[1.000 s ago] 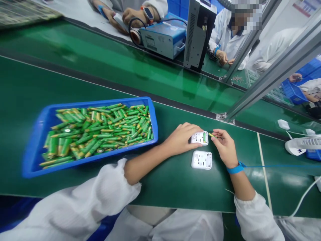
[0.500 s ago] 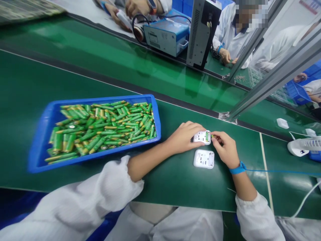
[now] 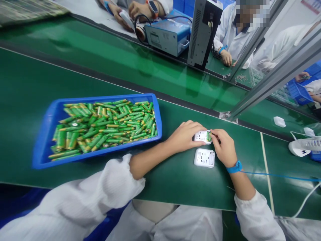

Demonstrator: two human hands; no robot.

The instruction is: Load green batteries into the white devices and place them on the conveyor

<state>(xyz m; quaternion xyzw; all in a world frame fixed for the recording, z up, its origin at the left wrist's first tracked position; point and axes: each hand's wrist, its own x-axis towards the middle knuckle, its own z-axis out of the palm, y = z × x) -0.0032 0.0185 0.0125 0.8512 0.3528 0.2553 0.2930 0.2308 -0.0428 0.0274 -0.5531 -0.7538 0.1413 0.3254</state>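
My left hand [image 3: 187,135] is closed on the left side of a small white plastic device [image 3: 200,136], steadying it on the green bench. A green battery [image 3: 208,136] shows in the compartment at the device's right end. The fingertips of my right hand [image 3: 223,147] pinch a green and gold battery [image 3: 211,133] at that same end; most of it is hidden by the fingers. Just below, a second white device [image 3: 204,158] lies flat with its compartment bare. To the left stands a blue bin [image 3: 97,162] heaped with green batteries [image 3: 110,124].
A blue wrist strap [image 3: 234,167] trails a cord to the right. A metal post [image 3: 265,80] rises behind the bench edge. A white corded device [image 3: 299,147] lies at the right. Co-workers' hands [image 3: 227,57] and a blue instrument box [image 3: 168,33] are across the bench.
My right hand has moved slightly left, bringing the battery from beside the device to its compartment. My left hand keeps its hold.
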